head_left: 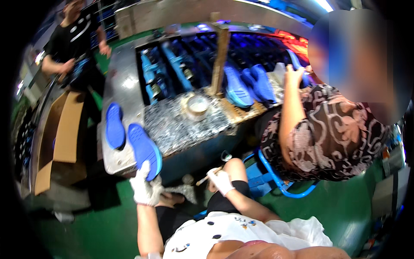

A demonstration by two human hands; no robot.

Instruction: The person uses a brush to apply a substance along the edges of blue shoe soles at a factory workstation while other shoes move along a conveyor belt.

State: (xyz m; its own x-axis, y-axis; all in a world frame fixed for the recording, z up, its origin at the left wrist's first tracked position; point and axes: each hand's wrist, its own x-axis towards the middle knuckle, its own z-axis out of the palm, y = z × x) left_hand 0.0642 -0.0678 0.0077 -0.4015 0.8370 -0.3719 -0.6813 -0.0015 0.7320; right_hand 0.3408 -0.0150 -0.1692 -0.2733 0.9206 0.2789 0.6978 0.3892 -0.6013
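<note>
The left hand (pixel 146 188) pinches the near end of a blue sole (pixel 142 144) over the table's (pixel 125 82) near-left corner; the right hand's (pixel 221 181) fingers close around a thin stick (pixel 202 181). A second sole (pixel 114 125) lies by the left edge. Work on the held one seems unfinished; its stage is unclear.

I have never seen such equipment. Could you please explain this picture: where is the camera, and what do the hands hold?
We look past a person working with two hands in white gloves. The wide fisheye camera is worn on the head and looks down, so straight edges appear bent. The left hand holds the near end of a blue shoe sole; the right hand holds a thin tool. On the workbench are a second blue sole and, farther right, a round container.
</note>
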